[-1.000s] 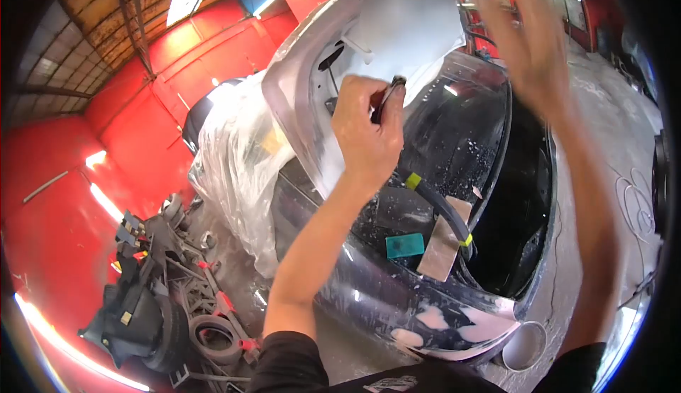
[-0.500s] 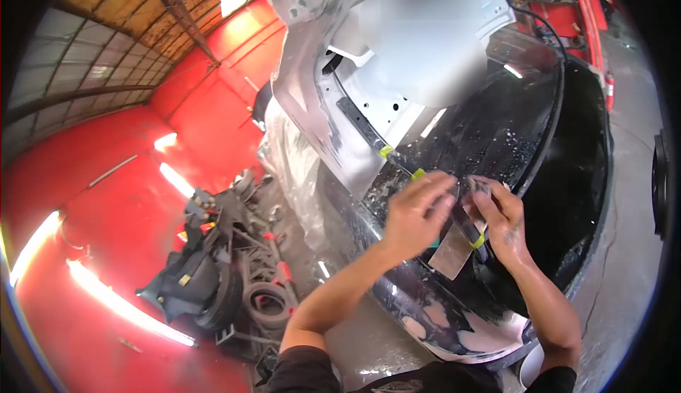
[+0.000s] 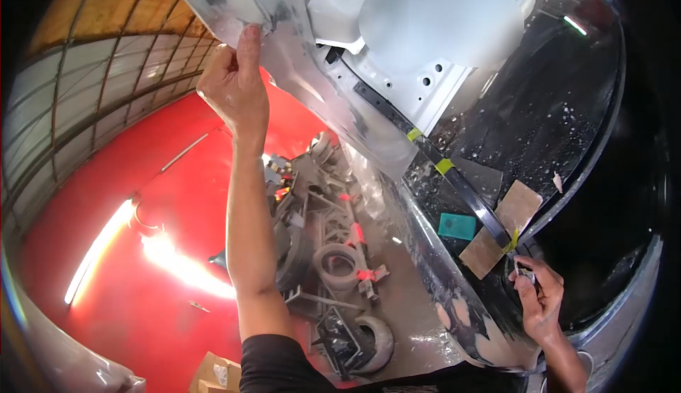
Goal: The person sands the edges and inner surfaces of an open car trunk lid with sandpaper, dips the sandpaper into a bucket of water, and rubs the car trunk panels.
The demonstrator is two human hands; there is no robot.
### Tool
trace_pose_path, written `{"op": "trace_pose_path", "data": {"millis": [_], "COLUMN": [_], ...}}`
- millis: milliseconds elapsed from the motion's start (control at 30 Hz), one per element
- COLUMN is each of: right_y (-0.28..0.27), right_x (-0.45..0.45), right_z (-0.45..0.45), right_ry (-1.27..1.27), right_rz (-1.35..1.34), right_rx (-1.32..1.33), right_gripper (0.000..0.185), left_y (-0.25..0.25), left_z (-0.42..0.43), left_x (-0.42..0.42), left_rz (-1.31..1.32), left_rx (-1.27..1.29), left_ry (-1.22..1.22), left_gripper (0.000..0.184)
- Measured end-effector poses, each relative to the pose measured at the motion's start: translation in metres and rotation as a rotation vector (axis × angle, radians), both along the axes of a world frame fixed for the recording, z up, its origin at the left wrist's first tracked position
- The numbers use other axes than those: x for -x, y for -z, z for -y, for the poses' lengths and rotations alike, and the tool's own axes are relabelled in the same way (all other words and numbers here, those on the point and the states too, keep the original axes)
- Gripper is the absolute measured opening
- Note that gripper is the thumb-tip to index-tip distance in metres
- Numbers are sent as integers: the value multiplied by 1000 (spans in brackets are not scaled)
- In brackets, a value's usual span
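My left hand (image 3: 237,84) is raised at the upper left, its fingers curled and its thumb pressed against the edge of a grey, patchily sanded car panel (image 3: 291,59). Low on the right, my right hand (image 3: 541,297) is closed in a pinch around a small pale-and-dark piece that I cannot make out. Just above that hand, a dark strip (image 3: 464,189) runs across the black glass, with yellow-green tape (image 3: 444,166) wrapped round it in several places. Brown sandpaper sheets (image 3: 519,205) and a teal block (image 3: 457,226) lie by the strip.
Glossy black car bodywork (image 3: 603,201) curves along the right. Beyond the gap on the left, car parts and a ring-shaped part (image 3: 336,264) litter the floor. A red wall (image 3: 92,216) with bright tube lights and a cardboard box (image 3: 213,373) are further left. A blurred patch hides the top.
My left hand has moved from the taped strip up and left to the grey panel. My right hand has drawn back lower right. The view has shifted left, uncovering the teal block.
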State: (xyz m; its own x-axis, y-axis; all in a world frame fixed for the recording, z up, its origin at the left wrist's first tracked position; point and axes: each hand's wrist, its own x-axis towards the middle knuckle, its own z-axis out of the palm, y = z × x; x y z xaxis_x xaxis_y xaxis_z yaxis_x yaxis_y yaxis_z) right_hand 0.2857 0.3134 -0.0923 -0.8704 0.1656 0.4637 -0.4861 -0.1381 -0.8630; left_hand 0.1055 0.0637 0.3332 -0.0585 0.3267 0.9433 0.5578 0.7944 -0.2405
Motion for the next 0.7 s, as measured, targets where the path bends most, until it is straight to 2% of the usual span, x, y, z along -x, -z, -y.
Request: {"op": "trace_pose_path", "data": {"millis": [167, 400, 600, 700], "right_y": [13, 25, 44, 54], "right_x": [3, 9, 8, 4], "right_z": [5, 14, 24, 26], "right_ry": [4, 15, 29, 7], "right_rz": [40, 78, 53, 68], "right_rx": [24, 58, 39, 66], "right_gripper": [27, 32, 36, 35], "left_y": [19, 44, 63, 67], "left_z": [-2, 51, 62, 76], "left_x": [19, 60, 68, 67], "left_rz": [-137, -128, 60, 64], "left_rx": [134, 130, -43, -75], "left_ry": [144, 131, 290, 166], "left_gripper": [43, 28, 24, 15]}}
